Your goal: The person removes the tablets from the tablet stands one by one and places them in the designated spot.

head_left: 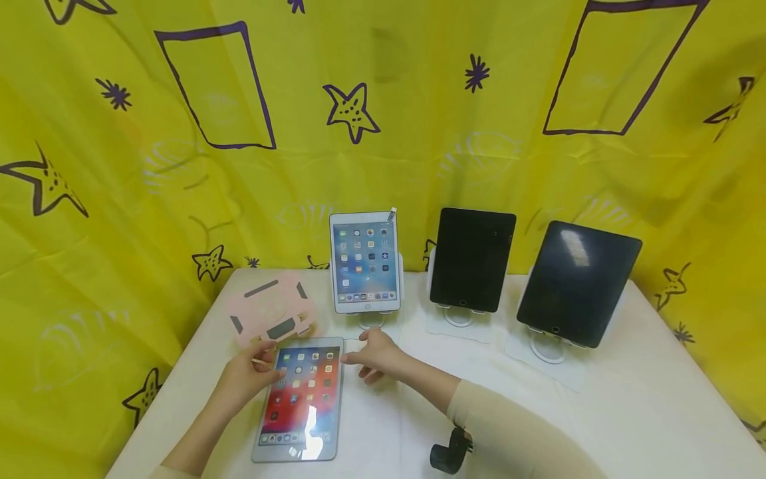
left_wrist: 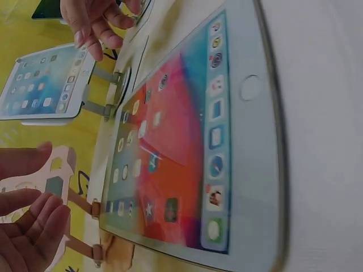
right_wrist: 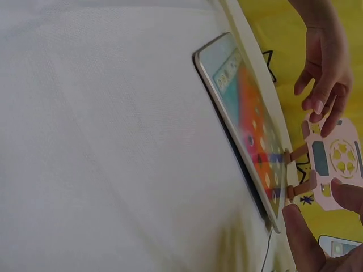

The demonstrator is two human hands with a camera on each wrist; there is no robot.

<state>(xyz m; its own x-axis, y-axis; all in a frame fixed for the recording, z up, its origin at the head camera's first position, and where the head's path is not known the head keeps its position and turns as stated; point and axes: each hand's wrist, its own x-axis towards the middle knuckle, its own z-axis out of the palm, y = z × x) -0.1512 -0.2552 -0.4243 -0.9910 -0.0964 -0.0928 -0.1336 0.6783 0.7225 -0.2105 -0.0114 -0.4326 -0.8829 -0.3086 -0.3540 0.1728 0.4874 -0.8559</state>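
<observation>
In the head view, the tablet with the red-and-blue screen [head_left: 302, 402] lies on the white table [head_left: 413, 429], its button end toward the person, between the left hand [head_left: 245, 376] and the right hand [head_left: 378, 356]. A stray touch looks the likeliest trouble: the left thumb overlaps the lit display's edge from this angle, so a small dip could tap an icon. The pink case [head_left: 254, 313] stands just beyond the top-left corner, where a careless sweep of the left hand could jog it. The tablet is pale-framed, with rows of icons and a white glare patch low on its glass. In the left wrist view, the left hand's fingers are loosely bent around nothing; the right hand's hang relaxed, apart from the glass, near the standing tablet [left_wrist: 45, 85]. The bezel looks silvery, with a round home button [left_wrist: 250, 88]. In the right wrist view, both hands appear empty, the right thumb spread away from the fingers. The tablet shows a thin metallic rim with a dark band beneath; I cannot tell whether it sits fully flat. A one-sided push might skid it.
</observation>
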